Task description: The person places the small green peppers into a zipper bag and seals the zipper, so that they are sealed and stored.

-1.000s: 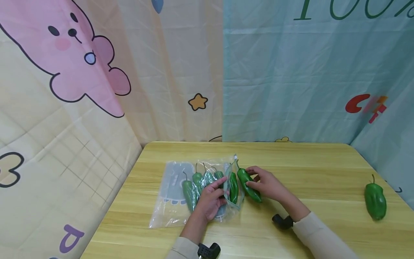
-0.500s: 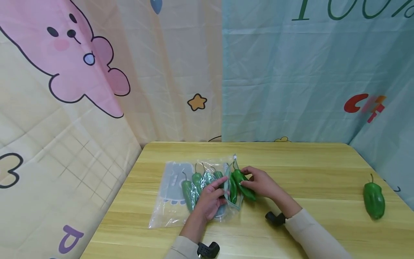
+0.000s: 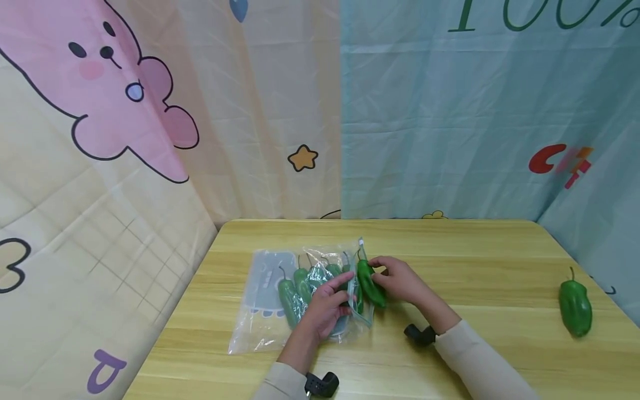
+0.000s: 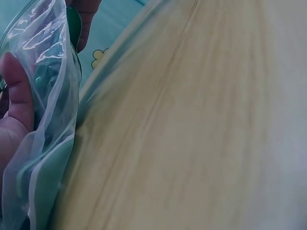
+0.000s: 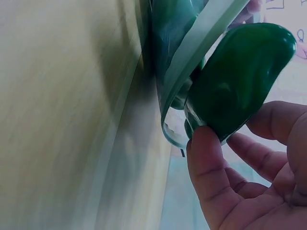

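Observation:
A clear zip bag [image 3: 270, 333] with a blue-grey print lies on the table, several green peppers [image 3: 290, 300] inside it. My left hand [image 3: 322, 314] holds the bag's lip near its mouth, which gapes to the right; the film partly covers its fingers in the left wrist view. Between the thumb and fingers of my right hand [image 3: 402, 280] is another green pepper [image 3: 370, 283], its stem end at the bag's mouth. In the right wrist view this pepper [image 5: 240, 76] touches or overlaps the bag's pale rim [image 5: 192, 52].
One more green pepper [image 3: 575, 308] lies alone near the table's right edge. The wooden table [image 3: 475, 250] backs onto printed curtains [image 3: 440, 111]. Black wrist cameras [image 3: 322, 384] sit at both cuffs.
My right hand has carried its pepper leftward, from just outside the bag up against its mouth. The left hand and the bag have stayed nearly still.

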`<move>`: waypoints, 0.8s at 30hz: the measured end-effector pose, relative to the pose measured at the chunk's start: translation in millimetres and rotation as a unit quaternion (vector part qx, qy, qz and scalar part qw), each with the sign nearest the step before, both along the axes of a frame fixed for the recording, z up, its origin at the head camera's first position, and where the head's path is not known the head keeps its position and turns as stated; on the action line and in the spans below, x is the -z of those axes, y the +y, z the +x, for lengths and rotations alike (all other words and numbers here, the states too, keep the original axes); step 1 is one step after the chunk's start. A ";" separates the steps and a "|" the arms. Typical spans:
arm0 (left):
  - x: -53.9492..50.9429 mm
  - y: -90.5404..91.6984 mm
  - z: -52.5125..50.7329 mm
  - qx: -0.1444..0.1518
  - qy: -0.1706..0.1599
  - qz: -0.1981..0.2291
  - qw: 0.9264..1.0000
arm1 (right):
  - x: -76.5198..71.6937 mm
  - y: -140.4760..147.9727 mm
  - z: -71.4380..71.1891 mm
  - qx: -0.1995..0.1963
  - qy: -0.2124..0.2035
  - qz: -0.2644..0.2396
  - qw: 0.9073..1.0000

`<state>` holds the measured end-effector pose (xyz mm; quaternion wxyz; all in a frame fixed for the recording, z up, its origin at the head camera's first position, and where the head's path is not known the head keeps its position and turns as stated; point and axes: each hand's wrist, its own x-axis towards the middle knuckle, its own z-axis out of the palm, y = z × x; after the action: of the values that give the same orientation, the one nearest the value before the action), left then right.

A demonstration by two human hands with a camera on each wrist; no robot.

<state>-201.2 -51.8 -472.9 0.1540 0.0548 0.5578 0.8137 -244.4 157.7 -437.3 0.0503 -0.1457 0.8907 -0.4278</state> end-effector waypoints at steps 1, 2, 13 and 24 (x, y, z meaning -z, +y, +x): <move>-0.6 0.2 -0.1 0.000 0.001 -0.002 1.000 | -0.5 -0.8 -0.1 0.000 -0.001 -0.003 1.000; -1.1 0.4 -0.1 -0.001 0.002 -0.004 1.000 | -0.8 -1.8 0.0 -0.001 -0.003 -0.008 1.000; -5.3 2.2 -0.3 -0.004 0.003 -0.005 1.000 | 1.9 -13.3 1.5 0.011 0.002 -0.024 1.000; -9.4 1.6 0.9 -0.001 0.005 -0.013 1.000 | 8.5 -17.5 2.2 0.013 -0.017 -0.064 0.998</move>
<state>-200.3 -50.2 -463.4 0.1511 0.0562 0.5688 0.8065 -242.2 140.1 -445.8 0.0500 -0.1295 0.8626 -0.4865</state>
